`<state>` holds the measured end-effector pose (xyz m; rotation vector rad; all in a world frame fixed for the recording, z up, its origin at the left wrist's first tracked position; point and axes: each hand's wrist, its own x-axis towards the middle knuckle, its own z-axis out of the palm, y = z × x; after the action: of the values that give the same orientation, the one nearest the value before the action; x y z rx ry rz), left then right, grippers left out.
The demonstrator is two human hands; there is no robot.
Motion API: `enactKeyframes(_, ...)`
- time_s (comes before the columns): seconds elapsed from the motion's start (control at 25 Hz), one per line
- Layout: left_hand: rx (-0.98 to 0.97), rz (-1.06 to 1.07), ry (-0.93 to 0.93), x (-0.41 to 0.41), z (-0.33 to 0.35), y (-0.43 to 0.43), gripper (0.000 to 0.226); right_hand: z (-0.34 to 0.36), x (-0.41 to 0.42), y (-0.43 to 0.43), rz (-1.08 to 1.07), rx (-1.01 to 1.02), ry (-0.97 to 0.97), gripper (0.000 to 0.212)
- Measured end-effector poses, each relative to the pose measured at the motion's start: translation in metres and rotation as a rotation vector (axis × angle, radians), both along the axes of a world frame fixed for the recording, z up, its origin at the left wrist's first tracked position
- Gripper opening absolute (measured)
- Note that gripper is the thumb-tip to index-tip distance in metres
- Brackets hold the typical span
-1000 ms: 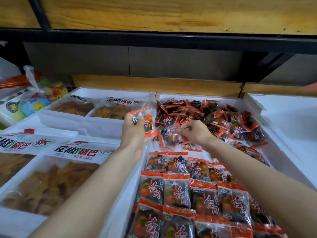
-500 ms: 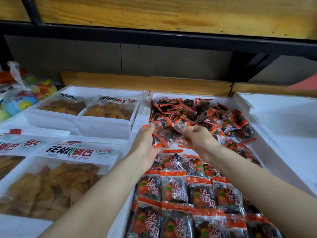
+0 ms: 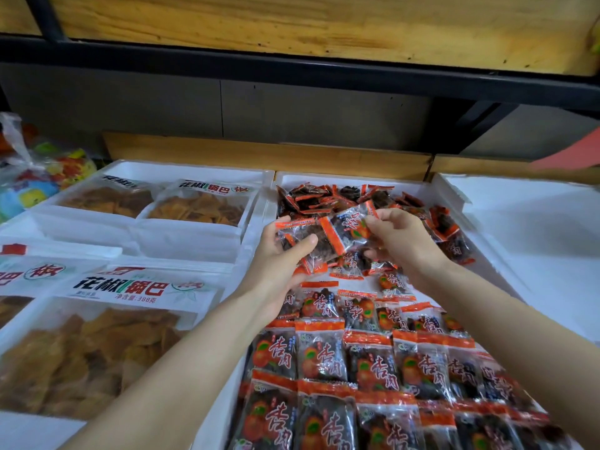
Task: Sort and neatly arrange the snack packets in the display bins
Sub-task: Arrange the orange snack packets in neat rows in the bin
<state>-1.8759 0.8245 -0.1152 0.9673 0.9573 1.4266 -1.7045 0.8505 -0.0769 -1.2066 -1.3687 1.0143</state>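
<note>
Both hands have risen a little off the loose heap since the earlier frame, and the right one has drawn rightwards; the left hand (image 3: 276, 259), at centre frame, has its grip closed round a clear packet (image 3: 310, 243) with orange ends and dark contents, thumb across its front; the right hand (image 3: 404, 243) has its grip pinched on a printed packet (image 3: 352, 227) showing an orange fruit; the two packets overlap between the hands; below them lies a white foam bin (image 3: 324, 177), with the loose heap (image 3: 328, 194) at its far end and neat rows of packets (image 3: 357, 362) filling the lower centre; bags of rice crust (image 3: 136, 287) fill bins at left.
</note>
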Motion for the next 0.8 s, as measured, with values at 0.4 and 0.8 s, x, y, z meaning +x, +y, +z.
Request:
enactKeyframes(0.4, 0.152, 0.018, 0.236, 0.035, 0.009, -0.013, 0.034, 0.013, 0.065, -0.016, 0.134, -0.026, -0.178, 0.012)
enactKeyframes(0.8, 0.15, -0.033, 0.265, 0.069, 0.005, -0.002, 0.053, -0.042, 0.082, 0.006, 0.286, -0.074, -0.885, 0.021)
